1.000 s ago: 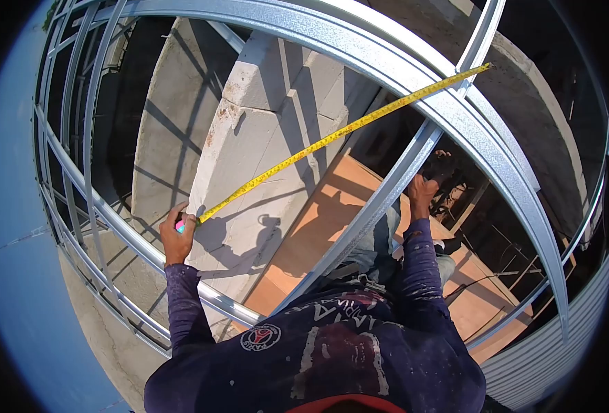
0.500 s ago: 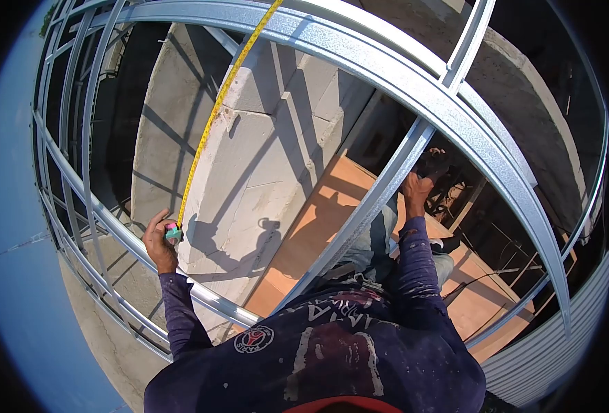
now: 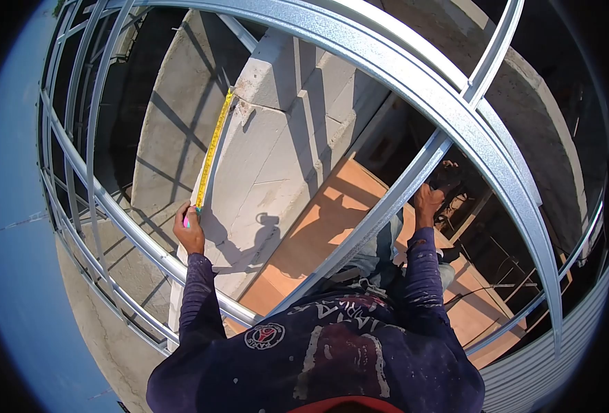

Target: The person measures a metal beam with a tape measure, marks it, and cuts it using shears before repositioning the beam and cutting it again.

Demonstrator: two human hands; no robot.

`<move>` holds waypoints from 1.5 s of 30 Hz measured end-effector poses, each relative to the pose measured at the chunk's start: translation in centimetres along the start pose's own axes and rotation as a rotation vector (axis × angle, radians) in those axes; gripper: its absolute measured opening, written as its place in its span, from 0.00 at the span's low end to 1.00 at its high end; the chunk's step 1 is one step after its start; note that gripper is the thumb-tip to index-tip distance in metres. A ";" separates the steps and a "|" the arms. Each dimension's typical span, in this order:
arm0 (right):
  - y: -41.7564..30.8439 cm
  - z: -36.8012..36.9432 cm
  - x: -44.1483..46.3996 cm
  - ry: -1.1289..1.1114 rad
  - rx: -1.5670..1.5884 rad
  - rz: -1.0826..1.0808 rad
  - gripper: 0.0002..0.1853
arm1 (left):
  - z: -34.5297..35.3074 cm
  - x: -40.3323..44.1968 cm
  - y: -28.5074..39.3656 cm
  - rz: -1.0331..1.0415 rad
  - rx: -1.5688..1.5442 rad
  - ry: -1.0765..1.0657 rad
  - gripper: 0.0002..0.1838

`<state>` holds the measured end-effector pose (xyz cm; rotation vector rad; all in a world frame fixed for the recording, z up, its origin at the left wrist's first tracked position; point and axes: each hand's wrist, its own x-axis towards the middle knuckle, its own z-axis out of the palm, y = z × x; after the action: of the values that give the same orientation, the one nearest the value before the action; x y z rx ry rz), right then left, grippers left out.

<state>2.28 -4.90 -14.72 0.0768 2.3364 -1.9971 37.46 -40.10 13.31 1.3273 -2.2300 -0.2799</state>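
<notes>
My left hand (image 3: 190, 230) is wrapped round a small pink and teal tape measure (image 3: 192, 217), over the edge of a pale block wall. From its case a short length of yellow blade (image 3: 213, 155) sticks out, its free end near the wall's upper corner. On the right, my right hand (image 3: 427, 200) has its fingers curled beside a dark object (image 3: 447, 176) in shadow. What this hand grips, if anything, I cannot make out. A sloping metal profile (image 3: 394, 199) runs just left of my right hand.
Galvanized metal beams (image 3: 387, 58) curve across the top and right. The block wall (image 3: 256, 165) stands below them, beside an orange-brown board (image 3: 304, 241). More metal framing (image 3: 122, 224) lies at the left. Corrugated sheeting (image 3: 559, 372) shows at the lower right.
The tape blade, long and reaching to the upper right beam, swung left to the top and is now much shorter. My left hand stays round the case. My right hand has shifted slightly.
</notes>
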 end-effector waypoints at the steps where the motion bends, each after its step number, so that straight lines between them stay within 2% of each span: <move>1: 0.1 -0.1 0.0 -0.001 -0.004 0.000 0.45 | 0.7 0.5 0.4 -0.007 0.001 0.000 0.15; 7: 1.0 -0.3 -0.2 -0.017 -0.018 0.005 0.45 | 5.2 4.6 1.3 0.250 0.116 -0.039 0.19; 8: 1.1 -0.2 -0.2 -0.017 -0.022 0.003 0.45 | 5.9 5.3 1.3 0.266 0.120 -0.065 0.24; 9: 1.2 -0.3 -0.2 -0.020 -0.027 0.002 0.45 | 6.7 6.1 1.0 0.268 0.115 -0.071 0.24; 11: 1.5 -0.4 -0.3 -0.025 -0.028 0.005 0.45 | 7.7 7.3 0.5 0.442 0.160 -0.094 0.26; 12: 1.7 -0.5 -0.4 -0.025 -0.029 0.006 0.45 | 7.7 7.8 0.3 0.461 0.170 -0.140 0.29; 16: 2.3 -0.4 -0.7 -0.030 -0.030 0.009 0.45 | 8.0 8.7 1.2 0.496 0.178 -0.172 0.32; 21: 2.7 -0.6 -1.1 -0.042 -0.016 0.024 0.45 | 7.7 8.2 1.8 0.468 0.245 -0.267 0.40; 22: 2.9 -0.6 -1.1 -0.047 -0.014 0.031 0.45 | 7.8 8.1 2.0 0.442 0.274 -0.261 0.45; 25: 2.9 -0.3 -1.3 -0.068 -0.020 0.048 0.45 | 7.4 7.4 4.0 0.349 0.350 -0.240 0.49; 27: 1.9 0.0 -1.1 -0.020 -0.033 0.025 0.45 | 7.8 8.1 3.2 0.590 0.423 -0.128 0.46; 28: 1.3 0.3 -0.7 0.005 -0.016 0.017 0.45 | 8.2 8.3 4.0 0.641 0.324 -0.079 0.44; 29: 0.6 0.7 -0.4 0.027 0.009 0.014 0.45 | 9.0 8.2 5.6 0.717 0.304 -0.010 0.42; 31: -0.4 1.0 -0.1 0.051 0.051 0.014 0.46 | 11.0 5.9 12.8 0.748 0.118 -0.073 0.38; 33: -0.8 1.4 0.0 0.077 0.077 0.013 0.46 | 13.4 3.2 21.9 1.041 -0.047 -0.245 0.39; 36: 0.1 1.5 -0.2 0.024 0.070 0.118 0.44 | 18.4 0.1 32.1 1.269 0.136 -0.301 0.46; 37: 0.8 1.6 0.0 0.020 0.060 0.095 0.45 | 20.4 0.1 34.0 1.309 0.215 -0.291 0.49; 39: 1.4 1.6 0.3 0.032 0.052 0.072 0.46 | 25.0 1.6 36.5 1.443 0.342 -0.191 0.44; 41: 1.7 1.1 -0.3 -0.006 0.019 -0.004 0.50 | 27.7 2.4 38.4 1.518 0.259 -0.203 0.41; 43: 1.5 0.9 -0.6 -0.005 0.016 0.021 0.49 | 28.8 2.8 39.4 1.580 0.182 -0.210 0.38; 45: 0.3 0.7 -0.4 -0.014 0.015 0.036 0.49 | 29.1 3.2 40.0 1.643 0.140 -0.180 0.31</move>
<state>2.72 -5.56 -15.07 0.1046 2.2958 -1.9920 -9.52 -25.51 7.10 -0.7521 -2.6989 0.3835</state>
